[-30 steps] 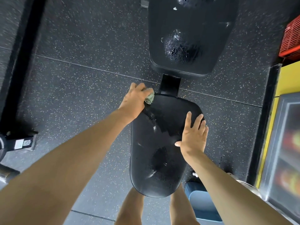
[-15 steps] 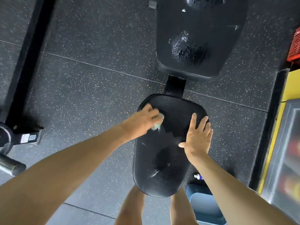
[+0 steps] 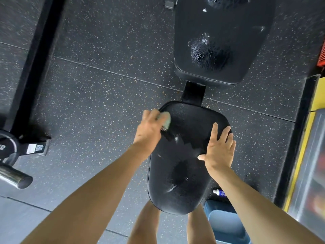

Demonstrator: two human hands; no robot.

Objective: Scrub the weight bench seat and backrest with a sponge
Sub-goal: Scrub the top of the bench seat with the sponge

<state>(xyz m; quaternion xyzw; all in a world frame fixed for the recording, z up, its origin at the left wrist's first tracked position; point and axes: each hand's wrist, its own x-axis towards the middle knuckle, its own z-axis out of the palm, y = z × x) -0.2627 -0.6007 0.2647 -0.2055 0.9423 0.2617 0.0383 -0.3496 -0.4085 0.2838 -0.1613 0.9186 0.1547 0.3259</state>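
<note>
Gripping the pale green sponge, apparently, through the blur, your left hand scrubs the far-left corner of the black padded seat; your right hand lies flat, fingers spread, bracing its right edge.

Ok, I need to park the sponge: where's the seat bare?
Bare: the near end of the seat, by the legs. Crowded: the far end, left hand with sponge at its left corner, right hand flat on its right edge.
</note>
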